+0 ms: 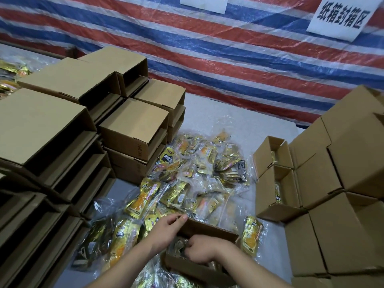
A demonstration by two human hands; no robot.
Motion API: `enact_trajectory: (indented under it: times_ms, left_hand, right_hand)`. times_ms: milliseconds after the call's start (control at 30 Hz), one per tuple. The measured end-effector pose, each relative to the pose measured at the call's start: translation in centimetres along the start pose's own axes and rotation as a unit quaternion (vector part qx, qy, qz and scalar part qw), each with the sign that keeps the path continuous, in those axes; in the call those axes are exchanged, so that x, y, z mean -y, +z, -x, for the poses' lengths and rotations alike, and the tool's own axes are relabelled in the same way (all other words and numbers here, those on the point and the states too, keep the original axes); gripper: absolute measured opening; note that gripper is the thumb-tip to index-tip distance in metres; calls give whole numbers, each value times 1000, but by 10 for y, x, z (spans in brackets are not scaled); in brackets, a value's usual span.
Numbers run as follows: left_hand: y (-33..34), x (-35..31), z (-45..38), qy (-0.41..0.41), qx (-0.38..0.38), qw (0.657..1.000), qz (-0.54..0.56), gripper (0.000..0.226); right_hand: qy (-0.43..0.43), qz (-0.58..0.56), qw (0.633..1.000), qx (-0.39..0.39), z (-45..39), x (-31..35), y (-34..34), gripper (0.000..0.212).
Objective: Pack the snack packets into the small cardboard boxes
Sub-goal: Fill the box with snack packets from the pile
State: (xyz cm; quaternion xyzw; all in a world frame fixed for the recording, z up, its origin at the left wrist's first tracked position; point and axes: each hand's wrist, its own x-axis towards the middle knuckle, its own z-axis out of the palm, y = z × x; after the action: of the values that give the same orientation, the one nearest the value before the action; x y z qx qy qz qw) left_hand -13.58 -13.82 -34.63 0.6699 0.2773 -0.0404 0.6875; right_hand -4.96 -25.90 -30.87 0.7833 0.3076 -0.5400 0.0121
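Head view, looking down: my left hand holds the far rim of the open box just in front of me, thumb and fingers pinched over the cardboard edge to keep it steady. My right hand is down inside that box, fingers curled into the packets already in there; whether they grip one or only press it down, I cannot tell. So I judge this as the filling step, with packets being settled in. The loose pile of snack packets lies on the table just beyond the box, some in clear bags. Empty boxes are stacked at my left, filled boxes at my right. Next I should need to free my right hand and reach for more packets from the pile.
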Motion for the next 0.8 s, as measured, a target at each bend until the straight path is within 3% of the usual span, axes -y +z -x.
enact_trajectory:
  times_ms: [200,333,433,567,667,800]
  left_hand:
    - [3,-2,7,-9,-7,999,-36,31]
    - [3,-6,9,-3,-18,999,-30,25]
    - [5,-6,10,-10,-14,1000,-26,27]
    - [7,-6,10,-28,-16,999,-34,29]
    - [9,-7,10,-22,-18,999,-43,29]
    - [7,-10,8,-23,-15,996,-89,32]
  right_hand:
    - [2,-18,1000,25,-19,-1,16,46]
    - [-5,-79,996,-27,-12,-16,8,30]
    - [-13,-121,991,-62,-2,-31,0,35]
    - [3,-87,996,-22,-2,-37,7,34]
    - [6,-75,997,-7,0,-32,16,48]
    - [-42,-95,991,-84,24,-27,3,43]
